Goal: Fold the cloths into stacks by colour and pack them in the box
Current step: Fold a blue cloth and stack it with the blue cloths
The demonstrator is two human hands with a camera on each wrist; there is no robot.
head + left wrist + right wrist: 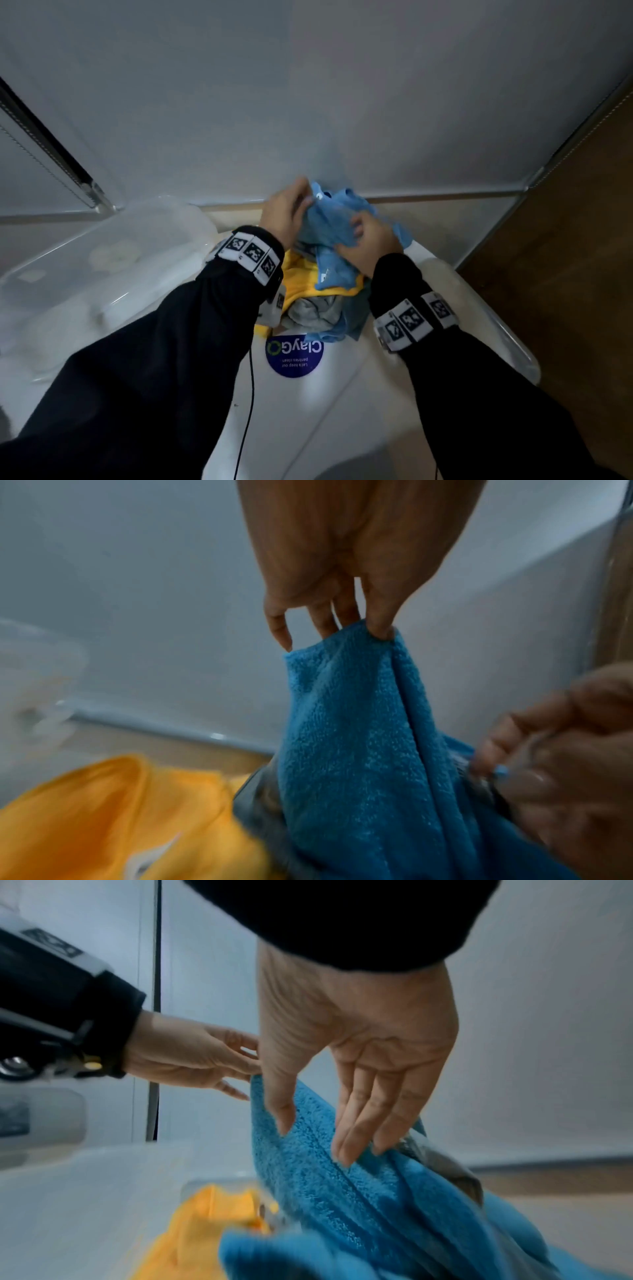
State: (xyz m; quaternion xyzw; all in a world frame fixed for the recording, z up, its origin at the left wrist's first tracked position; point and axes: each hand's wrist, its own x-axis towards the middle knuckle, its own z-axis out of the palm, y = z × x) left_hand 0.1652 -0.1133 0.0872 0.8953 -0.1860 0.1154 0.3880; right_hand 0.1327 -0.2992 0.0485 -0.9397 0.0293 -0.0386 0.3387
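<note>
A blue cloth [332, 219] hangs bunched in the air over a pile on the white table [308, 411]. My left hand [291, 209] pinches its top edge between thumb and fingers [380, 623]. My right hand [370, 240] holds a lower fold, which sits between thumb and fingers [346, 1139]. In the pile below lie a yellow cloth [301, 277], a grey cloth [315, 310] and another blue cloth [342, 329]. The clear plastic box [102, 253] stands to the left of the pile.
A round blue sticker [294, 356] marks the table in front of the pile. The wall [308, 102] rises just behind the cloths. A translucent plastic piece [496, 325] lies at the table's right edge, with brown floor [565, 274] beyond.
</note>
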